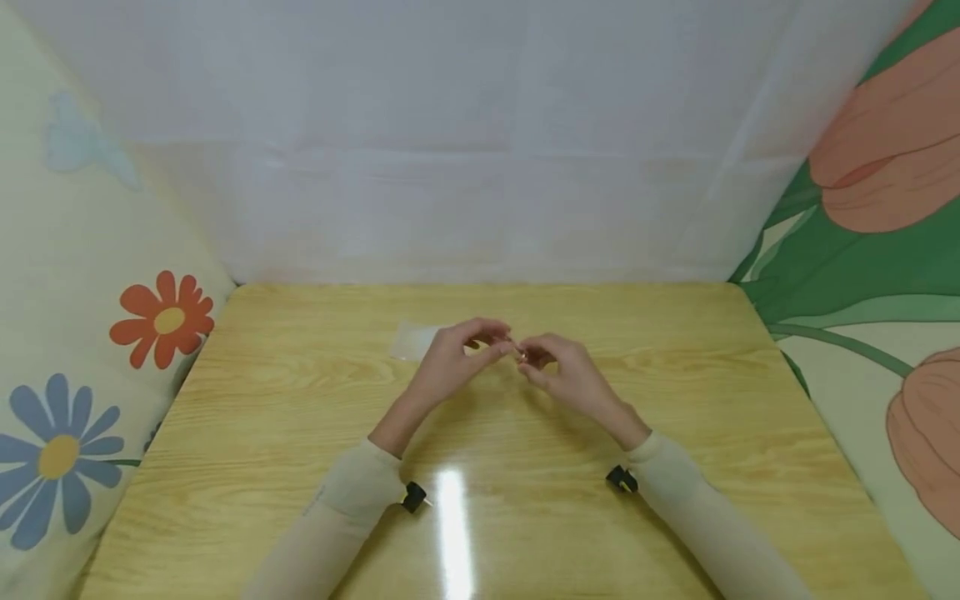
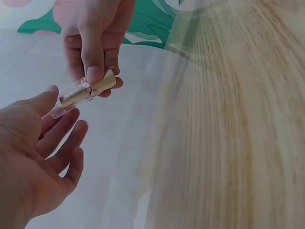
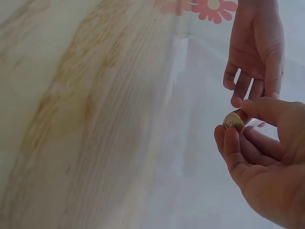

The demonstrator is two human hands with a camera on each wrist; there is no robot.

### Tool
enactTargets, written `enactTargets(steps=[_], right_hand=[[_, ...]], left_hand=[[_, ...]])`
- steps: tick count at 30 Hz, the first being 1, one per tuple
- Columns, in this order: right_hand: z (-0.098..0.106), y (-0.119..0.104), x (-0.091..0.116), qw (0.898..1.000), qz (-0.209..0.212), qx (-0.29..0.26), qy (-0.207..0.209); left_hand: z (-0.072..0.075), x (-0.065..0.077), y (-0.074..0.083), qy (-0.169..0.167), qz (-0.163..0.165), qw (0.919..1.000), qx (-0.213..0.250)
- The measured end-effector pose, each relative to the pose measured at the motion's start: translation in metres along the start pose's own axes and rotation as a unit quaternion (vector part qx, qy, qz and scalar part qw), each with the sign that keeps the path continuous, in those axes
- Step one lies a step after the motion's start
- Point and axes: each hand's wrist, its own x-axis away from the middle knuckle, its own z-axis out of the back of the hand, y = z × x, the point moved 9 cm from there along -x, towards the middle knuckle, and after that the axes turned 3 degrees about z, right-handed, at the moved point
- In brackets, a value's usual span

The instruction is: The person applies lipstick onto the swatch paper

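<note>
A lipstick tube [image 1: 519, 350] with gold parts is held between both hands above the table. My left hand [image 1: 453, 354] pinches the clear cap [image 2: 71, 97] at one end between thumb and fingers. At the other end, my right hand [image 1: 566, 371] grips the gold base [image 2: 106, 82], its thumb along the side. The right wrist view shows the base's round gold bottom [image 3: 233, 121] facing out, with a label on it. In the left wrist view a gold inner section shows through the cap, and the tube lies tilted.
A thin transparent packet [image 1: 408, 343] lies on the wooden table [image 1: 315, 417] just beyond my left hand. White cloth [image 1: 480, 167] hangs behind the table's far edge. Flowered fabric [image 1: 168, 321] stands at both sides. Small black devices [image 1: 621, 479] sit at both sleeves.
</note>
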Motion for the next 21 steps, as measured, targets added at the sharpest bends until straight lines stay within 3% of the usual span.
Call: enactTargets(steps=[5,16,21], right_hand=[[0.005,-0.001,0.001,1.0,0.007,-0.001,0.008],[0.018,0.004,0.005,0.999,-0.013,-0.011,0.029],[0.021,0.003,0.003,0.999,-0.008,-0.008,0.032]], left_hand=[[-0.003,-0.001,0.002,-0.006,0.005,0.9997,0.022],[-0.002,-0.001,0.004,0.029,0.013,0.9964,0.079],[0.002,-0.002,-0.001,0.034,0.051,0.9935,0.096]])
